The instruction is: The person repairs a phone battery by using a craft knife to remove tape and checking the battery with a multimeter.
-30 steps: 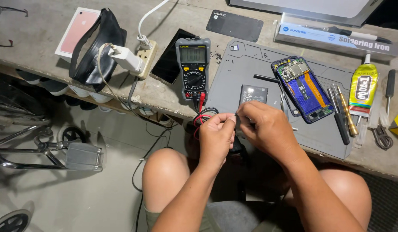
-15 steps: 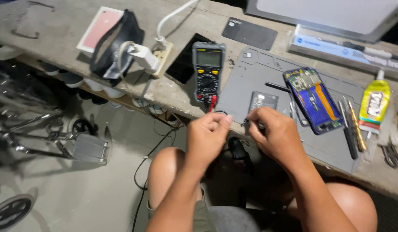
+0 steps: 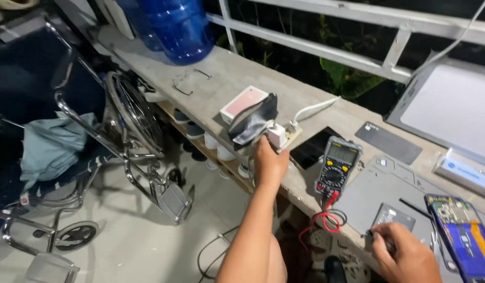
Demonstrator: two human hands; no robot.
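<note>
I see the white charger plug (image 3: 276, 134) sitting in the power strip (image 3: 289, 133) on the desk (image 3: 227, 78), to the left of the multimeter (image 3: 337, 165). Its long axis I cannot tell; the white cable (image 3: 313, 109) runs away toward the railing. My left hand (image 3: 268, 160) lies just below the plug, fingers curled and touching it. My right hand (image 3: 405, 257), right of the multimeter, is closed on a small dark tool (image 3: 376, 238) over the grey mat (image 3: 378, 186).
</note>
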